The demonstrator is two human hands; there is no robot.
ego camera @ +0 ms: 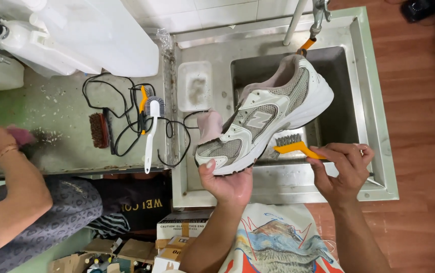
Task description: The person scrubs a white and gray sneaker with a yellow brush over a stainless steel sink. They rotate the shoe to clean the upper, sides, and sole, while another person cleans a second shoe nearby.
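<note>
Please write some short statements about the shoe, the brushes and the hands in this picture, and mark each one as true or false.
1. The left hand holds the sneaker at its toe end. True.
2. The right hand holds a white-handled brush. False: it holds the orange-handled brush; the white-handled brush lies on the counter.
3. The sneaker is held over the steel sink. True.
4. The sneaker is black. False: it is white and grey.
5. A brown brush lies on the counter beside a black cable. True.
6. Nobody else is near. False: another person's arm is at the counter's left.
</note>
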